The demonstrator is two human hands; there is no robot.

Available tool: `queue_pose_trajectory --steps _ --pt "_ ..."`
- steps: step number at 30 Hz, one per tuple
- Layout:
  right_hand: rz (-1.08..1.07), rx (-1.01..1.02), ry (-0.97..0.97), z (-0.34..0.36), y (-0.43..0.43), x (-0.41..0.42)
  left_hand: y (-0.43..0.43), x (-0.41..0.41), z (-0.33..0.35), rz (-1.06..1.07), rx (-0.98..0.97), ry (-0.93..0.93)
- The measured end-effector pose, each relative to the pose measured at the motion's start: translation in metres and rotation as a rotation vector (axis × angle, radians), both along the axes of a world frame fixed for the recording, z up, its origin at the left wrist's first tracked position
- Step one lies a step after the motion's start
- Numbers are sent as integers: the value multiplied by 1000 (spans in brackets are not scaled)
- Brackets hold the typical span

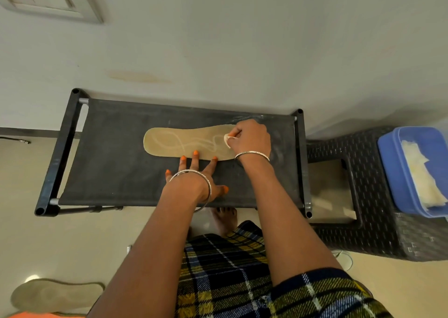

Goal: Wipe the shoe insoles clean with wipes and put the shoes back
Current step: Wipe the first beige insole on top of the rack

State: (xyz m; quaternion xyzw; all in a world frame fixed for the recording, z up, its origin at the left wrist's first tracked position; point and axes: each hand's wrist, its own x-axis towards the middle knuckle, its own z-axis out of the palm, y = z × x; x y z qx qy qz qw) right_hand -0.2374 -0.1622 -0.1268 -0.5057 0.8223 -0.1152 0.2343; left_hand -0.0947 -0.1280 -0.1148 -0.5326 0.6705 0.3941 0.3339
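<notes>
While the tan insole point(184, 140) lies flat and lengthwise on the black fabric-topped rack point(116, 162) in the head view, the left hand point(201, 174) spreads its straight fingers wide, with the fingertips point(196, 152) pressing the near edge to pin it. The right hand point(252, 138) pinches a small bunched wipe point(227, 138) against the insole's right end. The insole looks thin, light and floppy, likely to skid or buckle under rubbing, so pinning it close to the stroke suits it. It is best lifted by an edge at mid-length. A second insole point(55, 293) lies on the floor at lower left. A blue tub point(388, 162) of wipes sits on a woven stool point(378, 235) at right.
</notes>
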Motion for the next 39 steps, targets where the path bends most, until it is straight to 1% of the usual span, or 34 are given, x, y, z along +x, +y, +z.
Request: queue_pose_trajectory --steps 2,5,6,7,10,12,14,18,19,20,23,25,26,28,31,33,37,39 --pt "42 46 -27 -1 -2 -2 0 -1 0 1 5 -4" --pt "155 244 -69 2 -4 -6 -1 -2 2 2 13 -12" --pt "175 273 -80 3 -4 -6 -2 -1 2 3 14 -12" --pt "173 257 -86 3 -4 -6 -1 -1 2 5 14 -9" --pt "50 45 -70 -1 -4 -4 -1 0 -1 9 5 1" --pt "-3 -49 -49 -3 -4 -4 0 0 -2 11 4 3" --pt "23 -14 -37 -2 -6 -5 -1 1 -2 10 6 6" --pt "214 288 -68 10 -7 -6 -2 0 -1 10 9 3" --pt "232 314 -85 11 -6 -5 -2 0 -1 12 10 3" --pt "221 293 -86 11 -5 -5 -2 -1 -1 12 9 3" --pt "89 101 -21 9 -6 -9 -2 0 -3 10 7 5" --pt "47 31 13 7 -6 -12 -2 2 -3 6 7 8" --pt "54 40 29 6 -6 -12 -2 2 -2 3 6 11" --pt "134 123 18 9 -6 -7 -2 2 -1 7 8 15" --pt "266 293 -94 13 -5 -2 -2 0 1 9 8 6" --pt "192 318 -95 9 -7 -11 -3 0 2 6 9 8" --pt "-92 253 23 2 -9 -32 -5 3 4 -9 15 16" --pt "-91 224 60 1 -8 -29 -5 3 4 -11 12 15"
